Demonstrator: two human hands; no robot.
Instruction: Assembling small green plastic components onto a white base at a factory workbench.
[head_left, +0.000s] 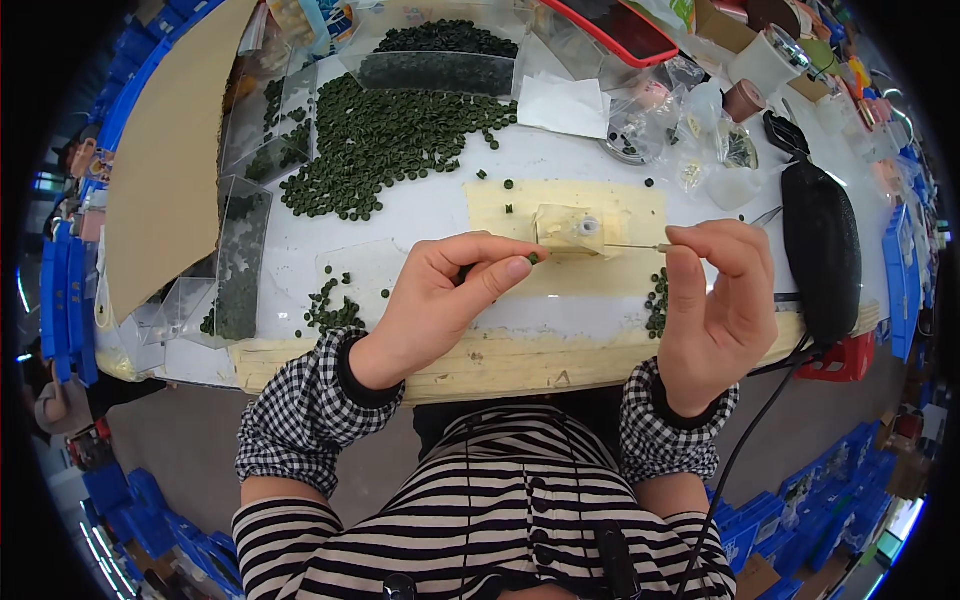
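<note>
Left fingers (pixel 488 249) pinch a bead (pixel 533 258); right fingers (pixel 686 284) pinch a needle (pixel 632 247) pointing toward them, so a slip could prick.

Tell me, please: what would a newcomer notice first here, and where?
The heap of small dark-green pieces would probably catch the eye first, left of centre on the white table. Near the middle, the left hand pinches a green piece, while the right hand holds a needle-like tool by a yellowish block. A red-edged phone lies at the top, right of centre.
</note>
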